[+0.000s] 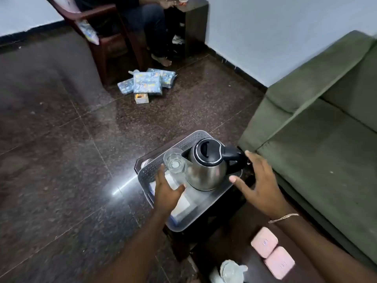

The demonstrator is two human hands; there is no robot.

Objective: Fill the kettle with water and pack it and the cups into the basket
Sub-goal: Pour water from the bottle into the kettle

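Observation:
A steel kettle (206, 170) with a black lid and handle stands in a grey perforated plastic basket (189, 139) on a small dark table. Clear glass cups (174, 163) are stacked beside the kettle's left side, in the basket. My left hand (166, 190) is at the base of the stacked cups, fingers around them. My right hand (259, 180) hovers spread open just right of the kettle's handle, touching nothing that I can see.
A green sofa (318, 123) fills the right. Two pink boxes (272, 255) and a clear glass object (231, 272) lie on the dark table near me. Blue packets (148, 82) sit on the polished floor. A seated person (149, 23) on a wooden chair is at the back.

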